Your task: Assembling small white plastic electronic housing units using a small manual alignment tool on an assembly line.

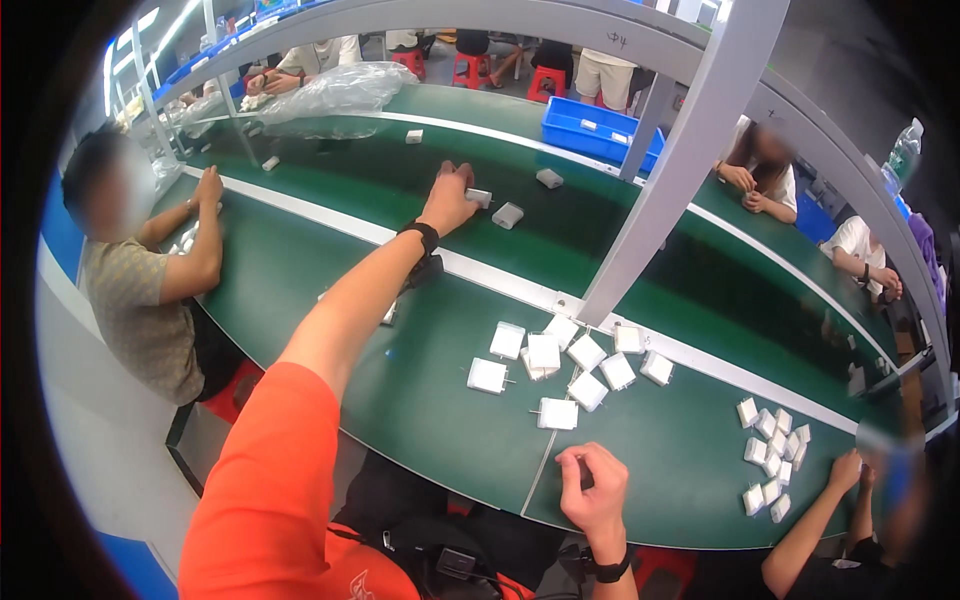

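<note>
My left hand [449,203] reaches far out over the dark green conveyor belt [345,165], its fingers closed on a white plug adapter [480,198]. Just right of it on the belt lies another white adapter [508,215], with a third adapter [549,178] a little farther off. Close to the near table edge, my right hand [594,487] hovers with its fingers curled in, and nothing shows in them. Beyond it, a loose group of white adapters [543,354] with metal prongs sits on the green tabletop [440,420].
A slanting grey post [690,150] rises beside the belt's white rail [490,278]. More adapters [770,450] lie at the right by another person's hands [848,470]. At the left a person [145,270] works. A blue bin [590,130] stands across the belt, with clear plastic bags [340,95] farther left.
</note>
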`<move>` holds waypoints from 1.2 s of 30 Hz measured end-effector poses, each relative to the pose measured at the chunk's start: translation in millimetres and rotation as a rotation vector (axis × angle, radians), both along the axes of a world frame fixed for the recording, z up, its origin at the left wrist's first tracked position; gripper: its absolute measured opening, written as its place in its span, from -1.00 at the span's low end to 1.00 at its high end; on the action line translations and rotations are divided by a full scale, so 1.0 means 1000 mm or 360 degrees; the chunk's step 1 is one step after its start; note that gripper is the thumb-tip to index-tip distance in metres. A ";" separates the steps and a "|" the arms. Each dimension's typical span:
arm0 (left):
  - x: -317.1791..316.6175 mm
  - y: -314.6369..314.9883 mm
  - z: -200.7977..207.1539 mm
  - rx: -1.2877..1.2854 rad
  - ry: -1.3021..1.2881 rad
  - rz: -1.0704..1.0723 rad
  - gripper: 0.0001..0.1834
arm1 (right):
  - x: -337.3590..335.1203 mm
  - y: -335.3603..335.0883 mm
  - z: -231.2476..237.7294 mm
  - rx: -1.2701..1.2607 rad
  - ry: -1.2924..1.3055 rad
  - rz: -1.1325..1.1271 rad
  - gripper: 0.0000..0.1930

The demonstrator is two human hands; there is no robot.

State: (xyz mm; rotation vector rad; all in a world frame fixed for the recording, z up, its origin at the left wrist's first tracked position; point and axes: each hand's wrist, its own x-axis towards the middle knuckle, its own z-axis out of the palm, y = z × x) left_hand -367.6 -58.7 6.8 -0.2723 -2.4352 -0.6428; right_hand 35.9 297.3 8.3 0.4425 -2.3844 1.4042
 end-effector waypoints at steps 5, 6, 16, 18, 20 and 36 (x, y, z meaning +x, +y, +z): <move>-0.010 0.010 0.013 -0.0209 -0.0914 -0.0258 -0.40 | -0.001 0.002 -0.002 0.0085 -0.0016 0.0012 -0.91; -0.012 -0.001 -0.002 -0.0225 -0.0587 -0.0224 -0.31 | -0.003 0.001 -0.001 0.0083 -0.0017 0.0035 -0.91; 0.008 0.043 0.015 -0.0712 -0.0314 -0.0868 -0.04 | -0.006 0.000 -0.001 0.0074 -0.0064 0.0014 -0.92; 0.012 0.048 0.024 -0.0975 -0.0186 -0.0864 -0.22 | -0.007 0.000 -0.004 0.0106 -0.0016 0.0008 -0.94; 0.019 0.053 0.029 -0.1039 -0.0261 -0.0827 -0.34 | -0.006 0.000 -0.007 0.0065 -0.0037 -0.0013 -0.93; 0.327 0.059 0.052 0.1169 -0.1546 -0.1445 -0.57 | 0.001 -0.011 0.011 -0.0236 -0.0069 0.0248 -0.79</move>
